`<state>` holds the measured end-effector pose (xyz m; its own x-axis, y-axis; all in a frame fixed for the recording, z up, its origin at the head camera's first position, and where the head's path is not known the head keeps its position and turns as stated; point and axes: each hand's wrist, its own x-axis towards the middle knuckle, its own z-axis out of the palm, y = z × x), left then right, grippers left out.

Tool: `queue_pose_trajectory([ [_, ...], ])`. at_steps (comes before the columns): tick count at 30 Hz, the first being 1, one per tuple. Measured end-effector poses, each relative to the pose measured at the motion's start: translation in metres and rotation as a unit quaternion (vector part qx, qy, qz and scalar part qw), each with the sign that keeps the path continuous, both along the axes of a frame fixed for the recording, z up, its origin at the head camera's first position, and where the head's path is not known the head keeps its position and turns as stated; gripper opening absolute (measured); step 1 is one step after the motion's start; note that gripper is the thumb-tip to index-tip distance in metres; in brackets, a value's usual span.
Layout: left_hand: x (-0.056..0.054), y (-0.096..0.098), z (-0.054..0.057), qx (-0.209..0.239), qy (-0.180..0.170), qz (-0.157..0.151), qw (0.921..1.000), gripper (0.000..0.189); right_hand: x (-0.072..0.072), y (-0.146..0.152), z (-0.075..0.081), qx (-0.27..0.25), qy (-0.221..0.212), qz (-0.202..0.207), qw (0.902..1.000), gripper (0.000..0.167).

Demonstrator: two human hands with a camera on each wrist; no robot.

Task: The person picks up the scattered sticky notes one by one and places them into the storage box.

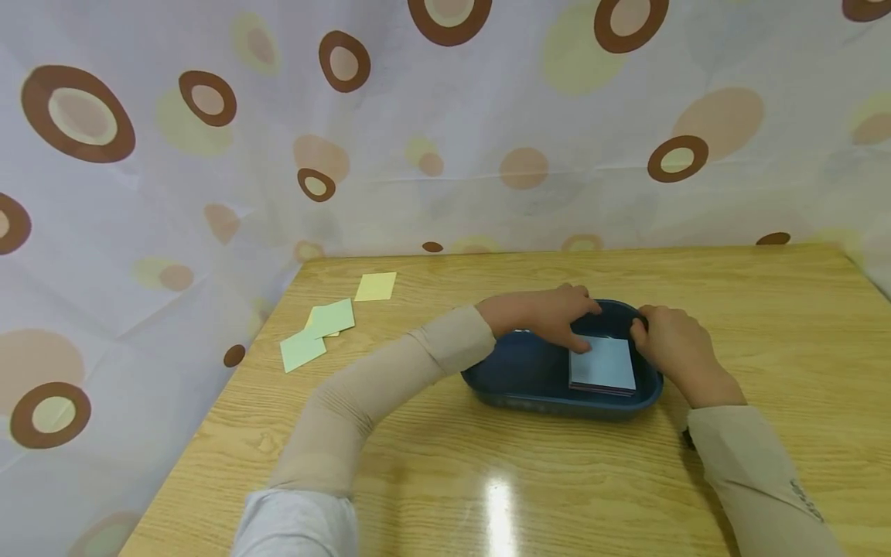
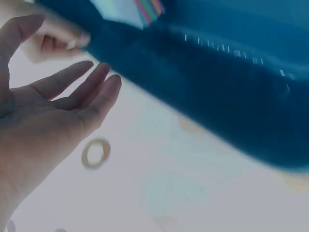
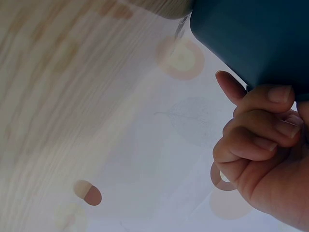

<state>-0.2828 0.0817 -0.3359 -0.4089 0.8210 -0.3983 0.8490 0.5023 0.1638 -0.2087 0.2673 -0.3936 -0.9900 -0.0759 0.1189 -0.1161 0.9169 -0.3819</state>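
Observation:
A dark blue oval tub (image 1: 518, 375) stands on the table, with a stack of square paper notes (image 1: 602, 363) in its right half. The top sheet is pale blue, and darker layers show along the front edge. Over the tub reaches my left hand (image 1: 557, 313), fingers spread and loosely bent, thumb at the stack's upper left corner. In the left wrist view its palm is bare and coloured sheet edges (image 2: 150, 12) show beyond the tub wall. My right hand (image 1: 675, 352) grips the tub's right rim; the right wrist view shows its fingers (image 3: 260, 123) curled below the rim.
On the table's left side lie overlapping pale green notes (image 1: 332, 318) with a yellow one partly beneath, and a separate yellow note (image 1: 376, 286) behind them. A patterned curtain (image 1: 445, 209) hangs along the table's back and left edges.

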Motion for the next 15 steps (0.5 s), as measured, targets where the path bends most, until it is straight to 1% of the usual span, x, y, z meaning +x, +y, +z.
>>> queue_pose_trajectory([
  [3,-0.008,-0.02,0.011,0.05,-0.013,0.019,0.9985,0.058,0.0,0.001,0.0,0.0,0.001,0.002,1.0,0.03],
  [5,-0.014,-0.035,0.018,0.084,-0.025,0.039,0.9954,0.053,0.001,0.001,0.0,0.0,0.004,0.004,1.0,0.03],
  [8,-0.023,-0.06,0.025,0.124,-0.049,0.089,0.987,0.049,0.001,0.001,0.0,0.001,0.008,0.006,1.0,0.03],
  [11,-0.032,-0.083,0.025,0.161,-0.064,0.149,0.9735,0.046,0.0,0.002,-0.001,0.002,0.008,0.008,0.9999,0.029],
  [13,-0.038,-0.098,0.022,0.175,-0.055,0.189,0.9647,0.046,0.0,0.002,-0.001,0.002,0.006,0.008,1.0,0.03],
  [14,-0.041,-0.105,0.019,0.183,-0.049,0.211,0.959,0.045,0.0,0.002,-0.001,0.002,0.004,0.007,1.0,0.031],
  [15,-0.044,-0.112,0.017,0.193,-0.045,0.235,0.9516,0.045,0.0,0.002,-0.001,0.003,0.003,0.007,1.0,0.031],
])
